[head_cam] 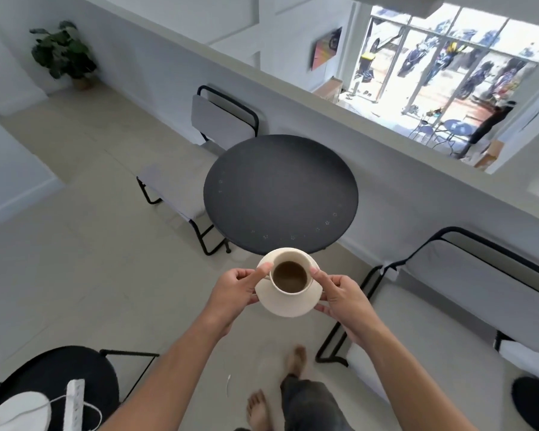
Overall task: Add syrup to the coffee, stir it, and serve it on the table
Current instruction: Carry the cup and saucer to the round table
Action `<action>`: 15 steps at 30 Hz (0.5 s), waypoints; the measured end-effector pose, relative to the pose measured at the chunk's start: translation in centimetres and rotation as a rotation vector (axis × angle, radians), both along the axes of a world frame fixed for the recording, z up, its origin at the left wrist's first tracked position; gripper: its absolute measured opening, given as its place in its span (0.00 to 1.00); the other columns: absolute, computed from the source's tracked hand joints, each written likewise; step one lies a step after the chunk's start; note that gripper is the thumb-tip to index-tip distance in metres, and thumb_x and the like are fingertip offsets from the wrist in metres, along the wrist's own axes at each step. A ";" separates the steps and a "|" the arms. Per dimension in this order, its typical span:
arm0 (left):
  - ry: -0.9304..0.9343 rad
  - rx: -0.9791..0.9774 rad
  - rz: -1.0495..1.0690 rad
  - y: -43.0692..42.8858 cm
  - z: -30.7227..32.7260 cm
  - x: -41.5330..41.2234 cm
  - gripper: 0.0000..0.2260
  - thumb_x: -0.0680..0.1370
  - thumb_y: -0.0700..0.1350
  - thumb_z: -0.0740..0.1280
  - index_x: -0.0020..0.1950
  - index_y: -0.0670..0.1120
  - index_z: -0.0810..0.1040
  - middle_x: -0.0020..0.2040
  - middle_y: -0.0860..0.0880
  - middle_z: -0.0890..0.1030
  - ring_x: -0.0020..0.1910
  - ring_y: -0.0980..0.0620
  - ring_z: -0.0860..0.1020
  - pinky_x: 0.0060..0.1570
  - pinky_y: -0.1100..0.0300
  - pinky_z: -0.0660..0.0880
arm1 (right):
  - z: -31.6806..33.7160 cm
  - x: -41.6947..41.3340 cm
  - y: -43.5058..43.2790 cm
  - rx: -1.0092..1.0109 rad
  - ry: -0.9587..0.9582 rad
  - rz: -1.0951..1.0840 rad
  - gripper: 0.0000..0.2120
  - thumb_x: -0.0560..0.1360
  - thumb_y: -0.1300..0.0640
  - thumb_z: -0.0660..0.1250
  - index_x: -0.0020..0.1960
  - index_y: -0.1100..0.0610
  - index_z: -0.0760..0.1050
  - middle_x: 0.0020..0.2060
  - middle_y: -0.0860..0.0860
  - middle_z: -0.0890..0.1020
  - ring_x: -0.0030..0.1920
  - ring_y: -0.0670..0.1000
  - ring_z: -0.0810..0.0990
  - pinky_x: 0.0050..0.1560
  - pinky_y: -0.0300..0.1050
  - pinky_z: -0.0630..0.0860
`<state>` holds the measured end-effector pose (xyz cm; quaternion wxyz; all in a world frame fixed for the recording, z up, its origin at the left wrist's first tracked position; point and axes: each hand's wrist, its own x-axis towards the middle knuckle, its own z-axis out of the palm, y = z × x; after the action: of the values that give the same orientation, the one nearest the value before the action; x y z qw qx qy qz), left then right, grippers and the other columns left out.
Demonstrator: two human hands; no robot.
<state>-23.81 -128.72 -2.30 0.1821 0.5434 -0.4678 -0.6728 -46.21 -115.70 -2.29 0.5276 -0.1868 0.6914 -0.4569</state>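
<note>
A cream cup of brown coffee (290, 276) stands on a cream saucer (285, 306), carried in the air in front of me. My left hand (235, 293) grips the saucer's left edge, with its thumb resting by the cup's rim. My right hand (339, 295) grips the saucer's right edge in the same way. The saucer's far edge hangs just over the near rim of a round black table (280, 194). No syrup or stirrer shows.
A black-framed chair with grey cushions (199, 157) stands left of the table, another (448, 290) to the right. A second black table (59, 381) with a power strip sits at bottom left. A potted plant (64, 54) stands far left. My bare feet show below.
</note>
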 end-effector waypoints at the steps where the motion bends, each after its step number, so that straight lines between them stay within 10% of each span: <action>1: 0.001 0.002 0.002 -1.4 -0.3 -0.6 0.37 0.70 0.69 0.83 0.63 0.40 0.87 0.58 0.39 0.91 0.59 0.41 0.91 0.61 0.46 0.89 | -0.5 -0.8 -1.5 0.001 0.000 0.002 0.42 0.71 0.25 0.80 0.61 0.63 0.86 0.55 0.58 0.92 0.60 0.56 0.91 0.66 0.60 0.87; 15: -0.072 -0.018 0.149 -17.2 -2.5 -10.2 0.37 0.68 0.71 0.82 0.63 0.44 0.86 0.56 0.44 0.92 0.56 0.45 0.92 0.62 0.43 0.89 | -3.8 -11.3 -20.3 0.061 0.062 0.049 0.46 0.63 0.20 0.80 0.63 0.57 0.82 0.55 0.55 0.91 0.56 0.51 0.92 0.59 0.55 0.90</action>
<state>-33.97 -145.94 -4.79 0.2193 0.5989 -0.4384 -0.6333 -57.56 -136.02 -6.05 0.5223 -0.2018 0.7163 -0.4164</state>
